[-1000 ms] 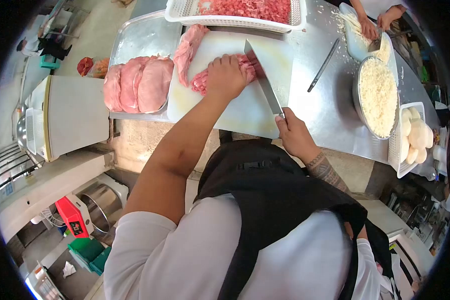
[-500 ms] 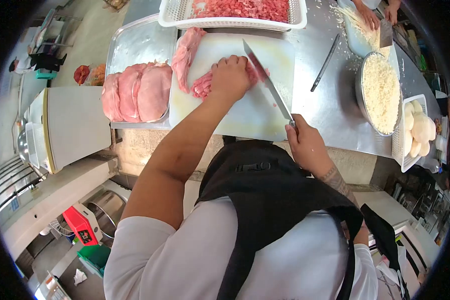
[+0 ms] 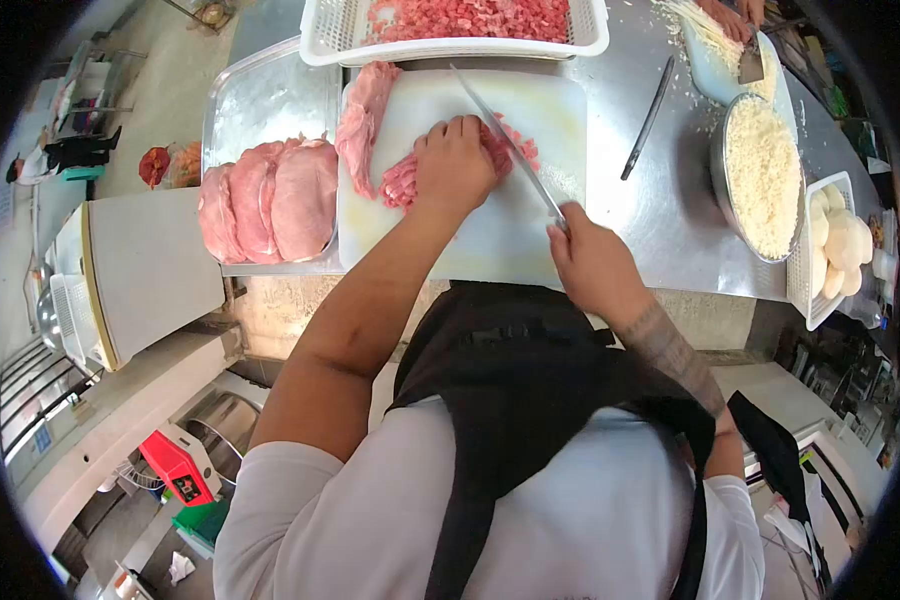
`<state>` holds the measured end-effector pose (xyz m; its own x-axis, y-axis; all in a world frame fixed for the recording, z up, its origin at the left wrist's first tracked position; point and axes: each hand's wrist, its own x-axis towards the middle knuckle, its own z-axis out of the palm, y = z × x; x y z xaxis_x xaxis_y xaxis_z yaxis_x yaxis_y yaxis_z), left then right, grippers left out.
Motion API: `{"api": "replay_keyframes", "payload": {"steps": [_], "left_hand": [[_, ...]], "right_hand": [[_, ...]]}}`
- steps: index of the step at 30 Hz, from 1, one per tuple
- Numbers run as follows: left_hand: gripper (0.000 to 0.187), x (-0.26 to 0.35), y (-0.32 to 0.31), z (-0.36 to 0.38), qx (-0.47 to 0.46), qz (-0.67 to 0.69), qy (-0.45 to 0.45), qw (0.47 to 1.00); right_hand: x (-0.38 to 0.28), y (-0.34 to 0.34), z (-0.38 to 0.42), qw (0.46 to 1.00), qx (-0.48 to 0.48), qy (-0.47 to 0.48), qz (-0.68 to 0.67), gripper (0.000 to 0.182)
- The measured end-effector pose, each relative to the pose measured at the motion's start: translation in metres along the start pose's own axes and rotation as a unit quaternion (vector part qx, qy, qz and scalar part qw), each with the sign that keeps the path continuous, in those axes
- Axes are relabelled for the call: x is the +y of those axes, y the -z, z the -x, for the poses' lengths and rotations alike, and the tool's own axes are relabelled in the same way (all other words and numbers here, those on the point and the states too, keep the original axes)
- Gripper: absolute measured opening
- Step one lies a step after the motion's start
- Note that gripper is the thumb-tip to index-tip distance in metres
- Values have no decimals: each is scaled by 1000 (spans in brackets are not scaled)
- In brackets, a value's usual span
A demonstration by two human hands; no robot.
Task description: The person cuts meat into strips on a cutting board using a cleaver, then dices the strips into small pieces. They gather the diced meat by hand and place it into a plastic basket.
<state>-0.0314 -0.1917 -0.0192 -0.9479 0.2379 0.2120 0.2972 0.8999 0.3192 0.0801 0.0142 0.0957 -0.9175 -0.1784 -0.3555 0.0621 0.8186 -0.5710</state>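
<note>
On a white cutting board (image 3: 560, 120) lies a row of pink meat strips (image 3: 400, 185). My left hand (image 3: 455, 168) presses down on them, fingers bent and together. In my right hand (image 3: 595, 262) is the handle of a long knife (image 3: 522, 158), whose blade slants up and left across the meat, just right of my left fingertips. Small cut meat pieces (image 3: 522, 150) lie around the blade. A long uncut piece of meat (image 3: 365, 125) rests along the board's left edge.
Large meat pieces (image 3: 305, 200) lie on a metal tray (image 3: 270, 95) at left. Beyond the board stands a white basket (image 3: 320, 45) of diced meat. At right are a dark-handled tool (image 3: 650, 118), a bowl of chopped white food (image 3: 760, 180), another basket (image 3: 802, 285) and a co-worker's hands (image 3: 725, 18).
The knife and my right hand have moved left and slightly up, and the blade now lies over the meat nearer my left fingers. More small cut pieces show right of the blade.
</note>
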Motion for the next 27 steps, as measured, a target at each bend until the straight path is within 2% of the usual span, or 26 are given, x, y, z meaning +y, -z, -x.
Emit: {"api": "replay_keyframes", "payload": {"steps": [3, 8, 11, 16, 18, 22, 27], "left_hand": [[35, 1, 2, -1, -4, 7, 0, 1000], [38, 5, 7, -2, 6, -4, -10, 1000], [35, 4, 8, -2, 14, 10, -6, 1000], [27, 2, 11, 2, 73, 60, 54, 994], [28, -4, 8, 5, 52, 46, 44, 997], [32, 2, 20, 8, -13, -2, 46, 999], [33, -6, 5, 9, 20, -34, 24, 999]], "right_hand": [[-7, 12, 23, 1000, -20, -5, 0, 31], [11, -29, -51, 1000, -14, 20, 12, 34], [13, -27, -65, 999, 5, 29, -40, 36], [25, -21, -17, 999, 10, -21, -45, 32], [28, -25, -4, 998, 17, -38, -53, 30], [20, -15, 16, 1000, 22, -10, -12, 29], [-6, 13, 43, 999, -31, -18, 2, 30]]}}
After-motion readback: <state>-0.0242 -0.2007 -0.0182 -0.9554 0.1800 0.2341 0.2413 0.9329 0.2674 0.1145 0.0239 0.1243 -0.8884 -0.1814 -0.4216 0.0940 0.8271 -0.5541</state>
